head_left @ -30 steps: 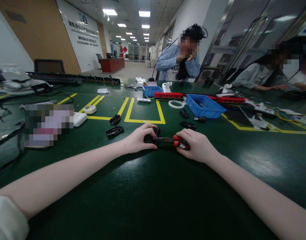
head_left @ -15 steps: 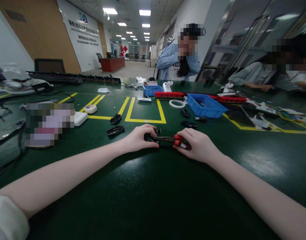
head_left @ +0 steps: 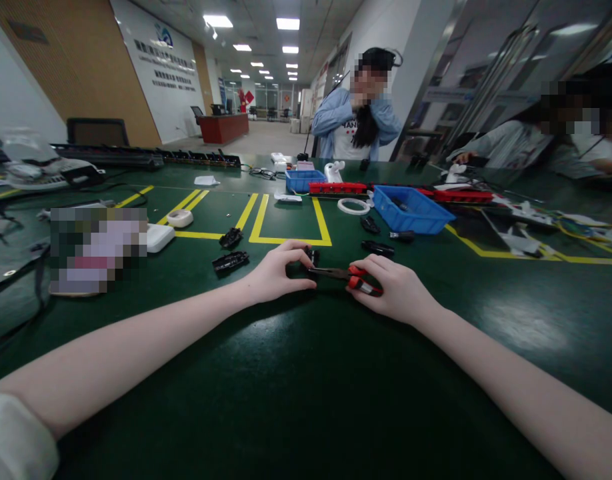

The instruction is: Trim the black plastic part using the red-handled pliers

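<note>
My left hand (head_left: 279,273) is closed round a small black plastic part (head_left: 312,257) on the green table (head_left: 306,387). My right hand (head_left: 393,290) grips the red handles of a pair of pliers (head_left: 353,279). The pliers' dark jaws point left and meet the black part between my hands. Most of the part is hidden by my left fingers.
Two loose black parts (head_left: 229,261) lie left of my hands, more black parts (head_left: 377,249) to the right. A blue bin (head_left: 411,211), a smaller blue bin (head_left: 304,181), red strips (head_left: 337,189), a white tape ring (head_left: 353,207) and yellow floor-tape lines (head_left: 289,241) lie beyond. Other people sit across the table.
My hands and the pliers have barely moved. The part has turned slightly in my left fingers. The person across the table has raised both hands to the head.
</note>
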Action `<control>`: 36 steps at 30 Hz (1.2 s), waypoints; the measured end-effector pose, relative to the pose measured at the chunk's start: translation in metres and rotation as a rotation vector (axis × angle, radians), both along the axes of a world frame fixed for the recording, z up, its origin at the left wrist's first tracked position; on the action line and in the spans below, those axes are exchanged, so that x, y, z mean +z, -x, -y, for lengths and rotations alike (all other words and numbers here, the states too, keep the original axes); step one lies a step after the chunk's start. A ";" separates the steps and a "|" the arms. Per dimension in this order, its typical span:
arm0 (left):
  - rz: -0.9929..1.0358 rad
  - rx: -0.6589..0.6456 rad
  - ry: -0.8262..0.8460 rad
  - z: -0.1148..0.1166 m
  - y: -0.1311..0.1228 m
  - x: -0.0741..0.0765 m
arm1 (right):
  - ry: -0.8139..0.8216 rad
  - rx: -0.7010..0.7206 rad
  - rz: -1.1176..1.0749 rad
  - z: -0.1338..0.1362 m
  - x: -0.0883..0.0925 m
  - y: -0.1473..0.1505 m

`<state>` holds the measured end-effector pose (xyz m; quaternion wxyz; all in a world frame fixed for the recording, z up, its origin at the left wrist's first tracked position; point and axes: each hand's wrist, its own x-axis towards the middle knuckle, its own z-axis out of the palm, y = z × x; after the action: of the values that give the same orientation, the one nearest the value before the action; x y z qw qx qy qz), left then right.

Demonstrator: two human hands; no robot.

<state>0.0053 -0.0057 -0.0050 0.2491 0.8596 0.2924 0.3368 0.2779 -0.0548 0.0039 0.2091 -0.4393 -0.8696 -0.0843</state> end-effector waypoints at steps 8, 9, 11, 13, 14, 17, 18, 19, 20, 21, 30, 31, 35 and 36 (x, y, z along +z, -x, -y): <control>0.036 -0.009 0.100 0.002 -0.001 0.003 | -0.053 0.021 -0.010 -0.001 -0.001 -0.002; 0.045 -0.010 0.116 0.002 -0.002 0.003 | -0.075 0.025 -0.005 -0.001 -0.002 -0.002; 0.065 -0.012 0.144 0.003 -0.002 0.003 | -0.110 0.029 0.002 -0.001 -0.002 -0.002; 0.077 -0.013 0.161 0.002 -0.002 0.003 | -0.127 0.033 0.000 -0.001 -0.002 -0.001; 0.082 -0.012 0.161 0.002 -0.001 0.002 | -0.130 0.034 -0.001 -0.001 -0.002 -0.001; 0.090 -0.004 0.143 0.000 -0.001 0.000 | -0.121 0.036 -0.006 -0.001 -0.002 -0.001; 0.089 -0.003 0.137 0.000 -0.001 0.000 | -0.114 0.036 -0.012 -0.001 -0.001 -0.001; 0.085 -0.005 0.131 -0.001 0.000 0.000 | -0.102 0.036 -0.019 -0.001 -0.001 0.000; 0.078 -0.009 0.126 -0.001 0.000 0.000 | -0.086 0.037 -0.026 -0.001 -0.001 0.000; 0.070 -0.013 0.122 -0.001 0.000 0.000 | -0.066 0.037 -0.033 -0.001 -0.001 0.000; 0.033 -0.037 0.120 -0.003 0.002 -0.002 | 0.050 0.023 -0.070 -0.002 -0.003 0.000; 0.039 -0.031 0.132 -0.003 0.002 -0.002 | 0.045 0.022 -0.068 -0.002 -0.003 0.000; 0.065 -0.019 0.191 -0.003 0.001 -0.003 | 0.007 0.019 -0.052 -0.001 -0.003 0.000; 0.072 -0.018 0.207 -0.003 0.000 -0.003 | -0.003 0.020 -0.050 -0.001 -0.003 0.000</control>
<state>0.0049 -0.0026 -0.0085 0.3498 0.8193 0.3086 0.3333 0.2782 -0.0540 0.0012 0.2321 -0.4322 -0.8684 -0.0725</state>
